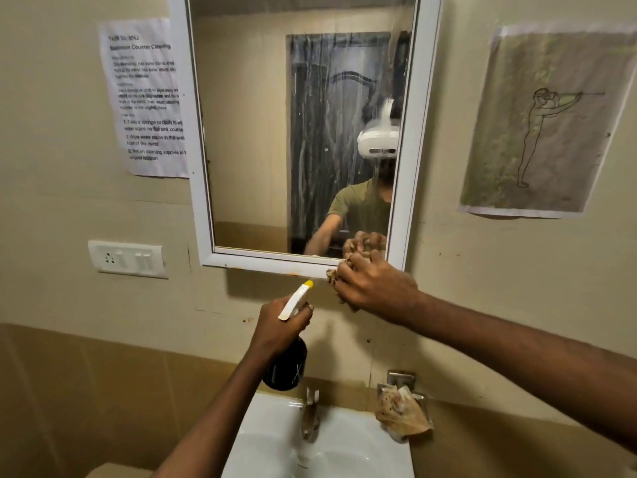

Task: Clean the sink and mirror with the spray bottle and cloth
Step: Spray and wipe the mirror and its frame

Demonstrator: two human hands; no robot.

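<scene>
Below, tap (311,417) beside soap dish (401,408).

At the centre of the frame the right hand (374,288) presses a bunched brown cloth (333,276) against the lower right corner of the white-framed mirror (275,132), whose glass is streaked. Just below and left, the left hand (281,326) grips a dark spray bottle (287,369) with a white, yellow-tipped nozzle above the white sink (269,439).
</scene>
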